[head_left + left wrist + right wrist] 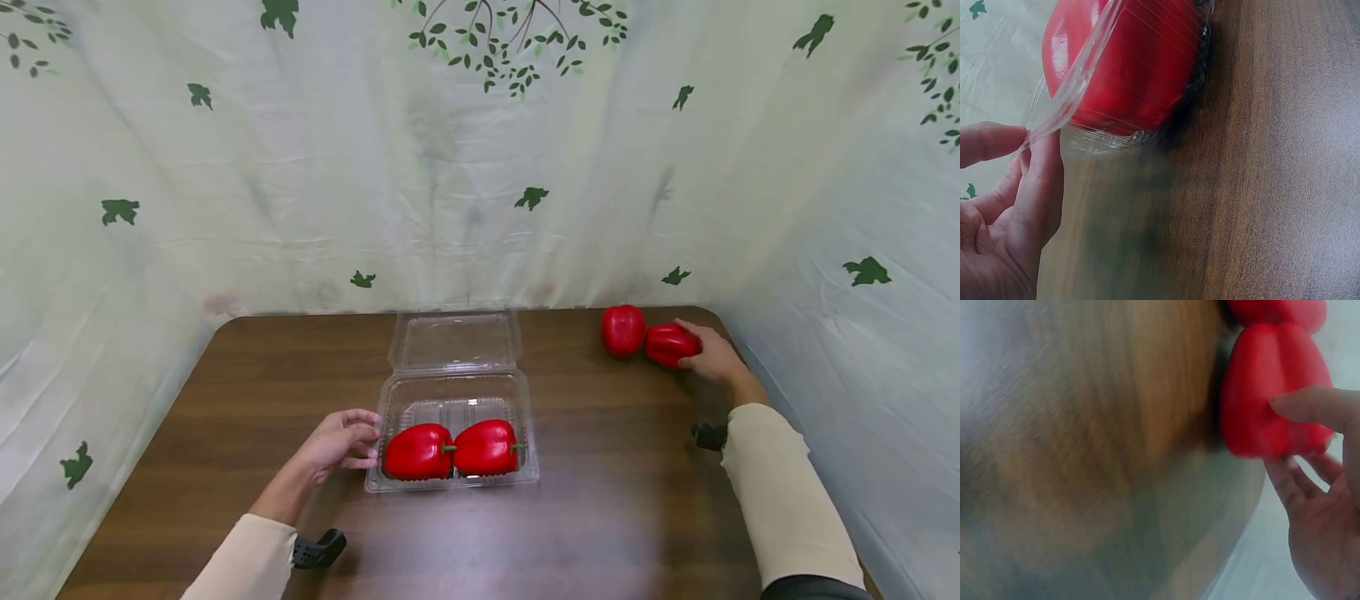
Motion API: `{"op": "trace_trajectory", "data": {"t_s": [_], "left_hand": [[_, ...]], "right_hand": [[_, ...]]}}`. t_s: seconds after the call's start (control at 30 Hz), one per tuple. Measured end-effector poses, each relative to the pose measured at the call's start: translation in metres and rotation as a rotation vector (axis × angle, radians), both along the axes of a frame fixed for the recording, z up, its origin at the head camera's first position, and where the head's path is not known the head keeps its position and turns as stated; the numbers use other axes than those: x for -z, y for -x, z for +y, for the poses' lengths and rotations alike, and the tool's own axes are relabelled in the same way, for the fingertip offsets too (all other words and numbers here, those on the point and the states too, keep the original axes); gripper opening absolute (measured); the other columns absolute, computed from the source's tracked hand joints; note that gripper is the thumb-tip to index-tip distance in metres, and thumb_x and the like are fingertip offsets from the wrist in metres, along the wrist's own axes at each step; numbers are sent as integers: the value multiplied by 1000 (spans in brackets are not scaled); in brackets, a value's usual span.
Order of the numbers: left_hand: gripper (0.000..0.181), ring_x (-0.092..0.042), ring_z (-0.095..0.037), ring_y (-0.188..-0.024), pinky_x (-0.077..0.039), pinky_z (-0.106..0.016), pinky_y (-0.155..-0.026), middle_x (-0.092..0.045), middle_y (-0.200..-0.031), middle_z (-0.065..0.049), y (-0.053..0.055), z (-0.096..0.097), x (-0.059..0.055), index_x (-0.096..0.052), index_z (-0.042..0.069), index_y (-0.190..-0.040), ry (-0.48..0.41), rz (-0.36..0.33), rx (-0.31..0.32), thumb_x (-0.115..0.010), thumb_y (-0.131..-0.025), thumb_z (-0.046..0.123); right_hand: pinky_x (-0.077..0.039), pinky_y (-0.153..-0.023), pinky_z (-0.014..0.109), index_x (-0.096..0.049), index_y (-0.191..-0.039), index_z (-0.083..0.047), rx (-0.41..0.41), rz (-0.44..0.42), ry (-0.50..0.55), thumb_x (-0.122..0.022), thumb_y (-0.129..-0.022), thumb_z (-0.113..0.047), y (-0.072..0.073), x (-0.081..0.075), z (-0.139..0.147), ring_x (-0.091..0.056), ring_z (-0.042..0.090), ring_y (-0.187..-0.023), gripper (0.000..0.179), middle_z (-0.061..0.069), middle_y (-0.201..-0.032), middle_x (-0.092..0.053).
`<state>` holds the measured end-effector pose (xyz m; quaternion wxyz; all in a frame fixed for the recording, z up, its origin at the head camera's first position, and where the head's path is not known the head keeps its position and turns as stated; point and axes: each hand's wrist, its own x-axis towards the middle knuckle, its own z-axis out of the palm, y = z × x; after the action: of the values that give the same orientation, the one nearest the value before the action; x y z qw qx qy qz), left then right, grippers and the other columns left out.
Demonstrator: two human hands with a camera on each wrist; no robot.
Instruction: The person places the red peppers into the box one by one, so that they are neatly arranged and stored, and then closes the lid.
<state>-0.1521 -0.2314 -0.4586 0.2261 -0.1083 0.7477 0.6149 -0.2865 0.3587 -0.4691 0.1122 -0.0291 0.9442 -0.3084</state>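
A clear plastic clamshell container (450, 402) lies open on the table, its lid (456, 342) folded back toward the wall. Two red bell peppers (417, 452) with green stems sit side by side in its near half. My left hand (343, 442) pinches the container's left rim (1075, 87) between thumb and fingers. At the back right corner, my right hand (712, 357) grips a red bell pepper (670, 345), thumb on one side and fingers round its end in the right wrist view. Another red bell pepper (622, 331) stands just left of it.
The brown wooden table (600, 500) has rounded back corners. A pale curtain (465, 167) with green leaf prints hangs behind and along both sides, close to the right hand. Dark wrist devices (318, 550) sit under both forearms.
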Motion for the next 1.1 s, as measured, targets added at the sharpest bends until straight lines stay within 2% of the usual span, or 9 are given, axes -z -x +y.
{"op": "trace_trajectory", "data": {"t_s": [0.13,0.33,0.53,0.67,0.9,1.1], "left_hand": [[38,-61,-21,-71,-60,-36,-68,-58,-93,-11,0,-2,0,-44,-7,-127,12,-2,-3,-55,-95,8],[38,-61,-22,-71,-60,-36,-68,-58,-93,-10,2,-2,2,-44,-7,-127,1,0,0,-55,-95,9],[37,-61,-21,-70,-60,-36,-68,-58,-92,-10,2,-2,2,-45,-7,-127,2,8,3,-55,-95,8],[37,-61,-21,-70,-60,-36,-68,-58,-92,-10,2,-2,2,-45,-7,-127,0,6,3,-55,-95,8],[37,-62,-21,-71,-60,-36,-68,-58,-92,-11,1,-2,1,-45,-7,-127,2,2,-1,-56,-94,8],[38,-61,-21,-70,-60,-36,-67,-57,-91,-10,2,-2,3,-45,-8,-127,-8,-4,-4,-55,-94,7]], "right_hand": [[-36,-99,65,-17,-151,0,7,10,53,-63,-88,-7,-5,3,3,-29,54,-125,79,39,-143,-24],[-40,-97,63,-23,-150,-2,61,52,87,-66,-87,-15,-12,7,7,-38,52,-122,78,35,-143,-32],[-40,-96,64,-24,-150,-2,131,47,84,-71,-85,-25,-22,8,7,-33,52,-125,83,34,-144,-31],[-40,-96,65,-24,-151,-3,167,42,111,-72,-85,-26,-29,8,4,-31,53,-127,84,34,-145,-30],[-42,-95,64,-26,-149,0,192,89,159,-71,-86,-31,-44,10,4,-34,52,-125,83,35,-143,-33],[-48,-89,61,-26,-150,-3,246,101,211,-72,-85,-33,-57,4,1,-34,52,-124,85,34,-142,-33]]}}
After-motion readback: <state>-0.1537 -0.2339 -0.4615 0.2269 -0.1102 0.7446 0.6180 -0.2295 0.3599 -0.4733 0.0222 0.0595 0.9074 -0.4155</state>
